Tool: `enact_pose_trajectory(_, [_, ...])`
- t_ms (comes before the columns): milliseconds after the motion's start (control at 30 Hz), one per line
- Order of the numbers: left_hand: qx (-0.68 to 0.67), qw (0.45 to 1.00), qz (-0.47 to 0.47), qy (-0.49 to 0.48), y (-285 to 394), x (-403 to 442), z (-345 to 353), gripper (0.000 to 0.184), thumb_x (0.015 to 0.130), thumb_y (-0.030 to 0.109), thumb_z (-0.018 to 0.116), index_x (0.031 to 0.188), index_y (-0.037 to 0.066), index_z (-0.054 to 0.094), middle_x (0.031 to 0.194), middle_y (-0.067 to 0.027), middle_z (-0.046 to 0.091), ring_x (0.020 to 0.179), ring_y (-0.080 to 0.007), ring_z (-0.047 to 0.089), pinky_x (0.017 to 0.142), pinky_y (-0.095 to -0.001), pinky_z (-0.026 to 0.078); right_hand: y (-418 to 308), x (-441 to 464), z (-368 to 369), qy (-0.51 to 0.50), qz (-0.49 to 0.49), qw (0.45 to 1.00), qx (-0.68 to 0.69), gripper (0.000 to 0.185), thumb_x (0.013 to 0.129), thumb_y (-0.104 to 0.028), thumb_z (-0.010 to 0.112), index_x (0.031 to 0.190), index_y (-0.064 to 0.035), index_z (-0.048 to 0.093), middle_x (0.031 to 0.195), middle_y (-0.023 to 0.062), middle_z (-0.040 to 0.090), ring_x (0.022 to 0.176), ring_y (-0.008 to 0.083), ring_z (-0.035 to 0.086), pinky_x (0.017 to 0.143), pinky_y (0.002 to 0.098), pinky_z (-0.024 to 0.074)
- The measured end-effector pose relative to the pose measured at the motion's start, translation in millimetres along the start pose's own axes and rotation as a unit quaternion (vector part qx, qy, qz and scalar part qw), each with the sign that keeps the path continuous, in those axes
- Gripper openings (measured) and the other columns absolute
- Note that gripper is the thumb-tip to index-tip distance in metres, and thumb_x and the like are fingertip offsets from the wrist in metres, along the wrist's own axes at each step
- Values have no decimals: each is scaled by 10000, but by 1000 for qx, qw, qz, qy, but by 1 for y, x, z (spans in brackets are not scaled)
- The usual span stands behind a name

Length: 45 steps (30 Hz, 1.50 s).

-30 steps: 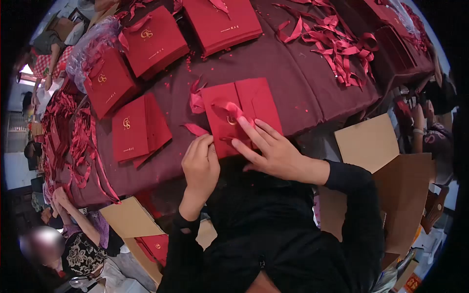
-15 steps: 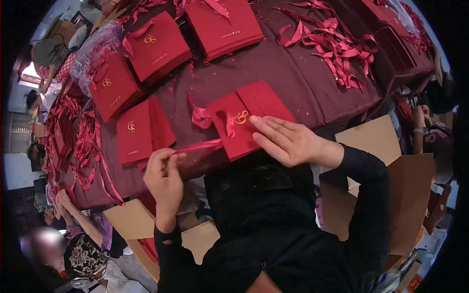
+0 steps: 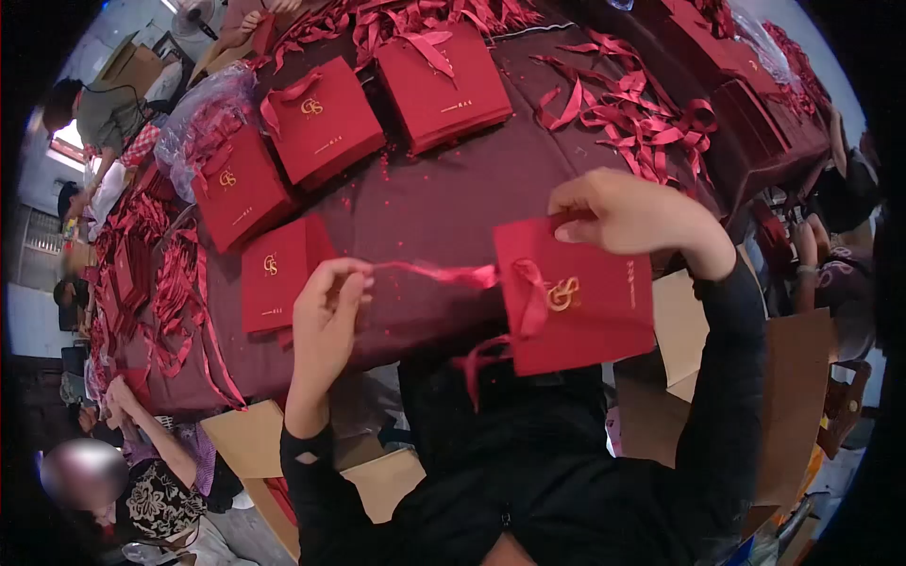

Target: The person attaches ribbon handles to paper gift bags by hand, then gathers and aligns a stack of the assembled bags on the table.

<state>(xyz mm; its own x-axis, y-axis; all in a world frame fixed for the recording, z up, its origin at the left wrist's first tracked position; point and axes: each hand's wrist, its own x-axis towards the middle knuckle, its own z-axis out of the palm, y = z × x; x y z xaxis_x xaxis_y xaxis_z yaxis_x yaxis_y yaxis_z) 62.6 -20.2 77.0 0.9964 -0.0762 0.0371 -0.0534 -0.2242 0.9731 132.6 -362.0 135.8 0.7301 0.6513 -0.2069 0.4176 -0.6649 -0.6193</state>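
A red paper gift bag [image 3: 604, 316] with a gold logo hangs over the table's front edge, its printed side facing me. My right hand [image 3: 628, 212] grips the bag's upper edge between thumb and curled fingers. From the bag's left side a dark pink ribbon [image 3: 439, 273] stretches to my left hand [image 3: 330, 311], which pinches its end. Another ribbon tail [image 3: 483, 363] dangles at the bag's lower left. Left of the bag, a similar red bag [image 3: 274, 278] lies on the dark red cloth [image 3: 425, 208].
Stacks of red bags [image 3: 330, 123] lie across the far side, beside loose ribbons [image 3: 651, 118] and plastic wrap [image 3: 203, 118]. Ribbon bundles [image 3: 179, 292] fill the left end. Open cardboard boxes [image 3: 793, 406] flank me. Co-workers' hands [image 3: 118, 401] show at the left edge.
The bag has been lifted and turned, moving right and toward me. My right hand has gone from lying flat on it to gripping its top edge. My left hand still holds the ribbon end.
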Motion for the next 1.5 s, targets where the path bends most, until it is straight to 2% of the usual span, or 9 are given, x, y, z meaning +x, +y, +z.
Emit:
enact_pose_trajectory(267, [250, 928, 253, -115, 17, 143, 58, 243, 951, 100, 546, 1164, 1, 609, 1156, -152, 636, 1085, -272, 615, 948, -345, 455, 69, 30, -75, -160, 34, 978, 130, 199, 853, -156, 681, 943, 16, 641, 831, -17, 621, 802, 85, 553, 734, 270, 435])
enact_pose_trajectory(600, [573, 571, 571, -141, 11, 268, 45, 485, 837, 234, 658, 1304, 145, 558, 1342, -97, 538, 1349, -298, 395, 1146, -443, 278, 128, 40, -121, 26, 48, 945, 322, 153, 933, -217, 627, 936, -65, 605, 841, -55, 616, 801, 39, 581, 757, 235, 475])
enact_pose_trajectory(800, [542, 666, 506, -84, 19, 305, 25, 569, 843, 274, 676, 1381, 226, 497, 1348, -120, 518, 1311, -331, 431, 1078, -502, 318, 88, 135, -87, 246, -124, 702, 657, 326, 993, -354, 517, 1133, -80, 625, 1071, 49, 687, 1046, 187, 629, 963, 361, 475])
enact_pose_trajectory(900, [469, 763, 438, -79, 9, 332, 19, 359, 835, 182, 632, 1190, 134, 619, 1125, -135, 620, 1043, -348, 587, 894, -429, 458, 96, 191, -44, 425, -66, 742, 514, 226, 904, -299, 694, 810, -107, 621, 746, -36, 614, 657, 80, 549, 620, 259, 439])
enact_pose_trajectory(1033, [305, 787, 533, 59, -22, 378, 11, 146, 813, 139, 597, 907, 62, 676, 895, -146, 664, 863, -378, 620, 744, -423, 494, 93, 219, 1, 635, 75, 747, 182, 399, 820, -323, 736, 920, 45, 622, 757, 223, 645, 677, 381, 626, 667, 430, 501])
enact_pose_trajectory(1067, [33, 966, 255, 32, -52, 418, 3, 150, 830, 166, 608, 877, 45, 683, 865, -146, 670, 817, -347, 639, 705, -417, 489, 93, 223, 5, 659, 68, 728, 178, 421, 830, -333, 725, 990, 42, 618, 826, 229, 655, 785, 422, 621, 720, 462, 497])
enact_pose_trajectory(1133, [424, 860, 211, 188, 10, 357, 24, 183, 868, 168, 602, 824, 18, 696, 849, -110, 690, 757, -284, 656, 685, -393, 496, 96, 227, 7, 655, 105, 736, 133, 429, 829, -344, 725, 995, 37, 619, 892, 227, 645, 837, 421, 605, 752, 474, 487])
enact_pose_trajectory(1233, [-24, 974, 102, 202, 28, 338, 34, 356, 901, 110, 571, 1208, -46, 483, 874, -157, 691, 768, -262, 666, 704, -389, 510, 100, 228, 11, 648, 155, 744, 51, 454, 830, -356, 723, 1042, 26, 600, 1022, 227, 610, 925, 420, 572, 801, 499, 466])
enact_pose_trajectory(1500, [307, 935, 157, 76, -55, 184, 115, 550, 842, 295, 685, 1303, 124, 440, 1538, -288, 89, 1312, -531, 310, 1056, -575, 321, 119, 226, -9, 413, 221, 829, 306, 973, 730, -538, 778, 1332, 138, 422, 1195, 281, 611, 1061, 369, 640, 897, 401, 516])
